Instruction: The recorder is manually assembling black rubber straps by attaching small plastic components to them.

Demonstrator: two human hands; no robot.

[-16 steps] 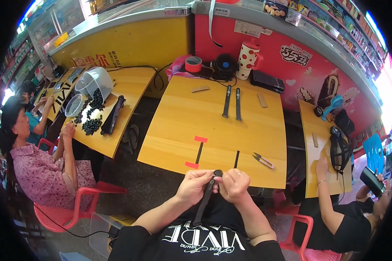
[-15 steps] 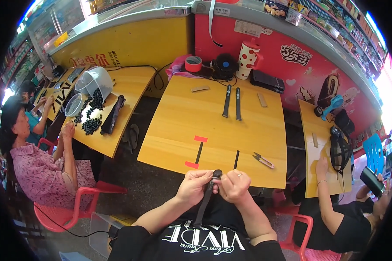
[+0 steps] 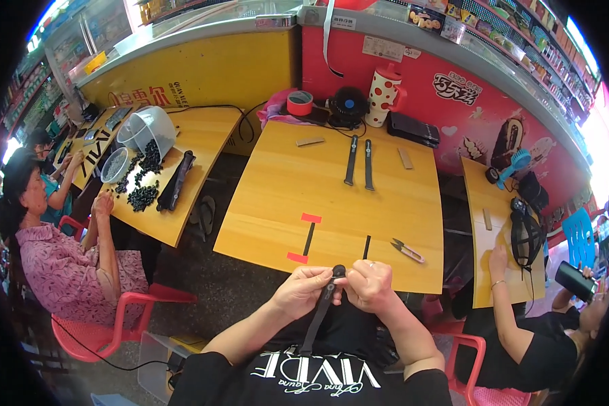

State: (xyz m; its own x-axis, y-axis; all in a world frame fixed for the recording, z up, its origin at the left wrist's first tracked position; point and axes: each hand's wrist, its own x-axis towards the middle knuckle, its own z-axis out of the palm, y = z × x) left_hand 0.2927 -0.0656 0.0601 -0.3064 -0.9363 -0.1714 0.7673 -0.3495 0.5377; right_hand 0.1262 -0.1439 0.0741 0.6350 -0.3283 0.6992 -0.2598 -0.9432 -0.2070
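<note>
Both my hands are together just off the near edge of the wooden table (image 3: 271, 233). A black webbing strap (image 3: 316, 323) hangs from them toward my lap, with a dark rounded piece at its top end. My left hand (image 3: 300, 291) pinches the strap near that end. Pressed up close on the other side, my right hand (image 3: 369, 287) has its fingers curled tight; what they grip is hidden. Two finished-looking black straps (image 3: 351, 161) lie side by side farther back. Thread snips (image 3: 408, 251) with a pink handle rest at the right.
Red tape pieces (image 3: 311, 218) and a short black strip (image 3: 367, 248) mark the near tabletop. Toward the back stand a dotted tumbler (image 3: 384, 98), a small black fan (image 3: 348, 105) and a tape roll (image 3: 300, 103). Other people sit at tables on both sides.
My right wrist and forearm have swung slightly outward to the right. The left hand still pinches the strap in nearly the same place, and the view has shifted a little.
</note>
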